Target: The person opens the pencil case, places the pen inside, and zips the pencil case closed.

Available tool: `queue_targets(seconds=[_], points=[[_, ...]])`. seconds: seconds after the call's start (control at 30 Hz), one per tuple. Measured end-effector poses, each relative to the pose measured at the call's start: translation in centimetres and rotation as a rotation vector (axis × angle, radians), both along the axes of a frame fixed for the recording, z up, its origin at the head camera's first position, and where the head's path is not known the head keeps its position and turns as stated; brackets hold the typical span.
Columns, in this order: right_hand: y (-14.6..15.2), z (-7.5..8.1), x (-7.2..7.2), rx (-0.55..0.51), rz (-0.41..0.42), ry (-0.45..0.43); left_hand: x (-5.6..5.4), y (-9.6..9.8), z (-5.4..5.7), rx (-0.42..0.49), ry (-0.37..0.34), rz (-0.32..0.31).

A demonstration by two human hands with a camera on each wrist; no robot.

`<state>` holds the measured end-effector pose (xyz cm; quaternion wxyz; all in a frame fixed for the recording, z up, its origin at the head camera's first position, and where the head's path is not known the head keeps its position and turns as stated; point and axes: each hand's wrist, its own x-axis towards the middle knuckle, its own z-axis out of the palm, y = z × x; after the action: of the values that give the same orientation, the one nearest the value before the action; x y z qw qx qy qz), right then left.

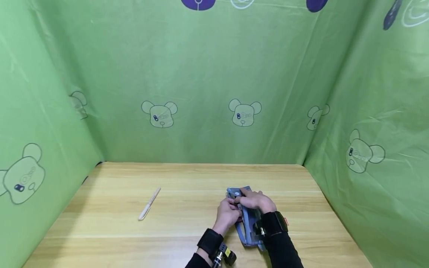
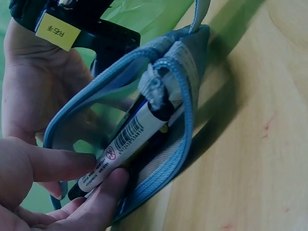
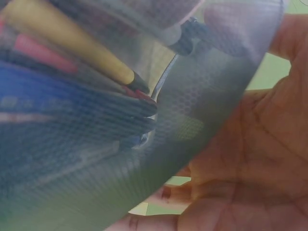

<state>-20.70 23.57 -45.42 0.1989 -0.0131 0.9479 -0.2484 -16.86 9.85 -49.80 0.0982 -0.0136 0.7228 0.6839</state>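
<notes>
A blue zippered pencil case (image 1: 247,232) with see-through mesh sides lies at the right of the table, its opening spread apart. My left hand (image 1: 227,215) is at its left edge; in the left wrist view, thumb and fingers pinch a white marker (image 2: 126,144) with a barcode and black ends, lying within the opening. My right hand (image 1: 256,201) grips the case from its far right side. Through the mesh in the right wrist view, several pens show, among them a tan one (image 3: 82,38) and a blue one (image 3: 48,98).
A slim white pen (image 1: 149,204) lies alone on the wooden table (image 1: 187,178), left of the hands. Green curtains (image 1: 201,67) with bear prints stand behind and on both sides. Each wrist carries a strapped black camera (image 1: 229,257).
</notes>
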Motion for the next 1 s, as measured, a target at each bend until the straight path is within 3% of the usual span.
queue_targets(seconds=[0.23,1.0], points=[[0.13,0.07,0.12,0.002,-0.028,-0.016,-0.06,0.48,-0.2,-0.008,-0.015,-0.027],[0.0,0.38,0.08,0.003,0.004,-0.011,-0.97,1.02,-0.47,-0.108,0.03,-0.047]])
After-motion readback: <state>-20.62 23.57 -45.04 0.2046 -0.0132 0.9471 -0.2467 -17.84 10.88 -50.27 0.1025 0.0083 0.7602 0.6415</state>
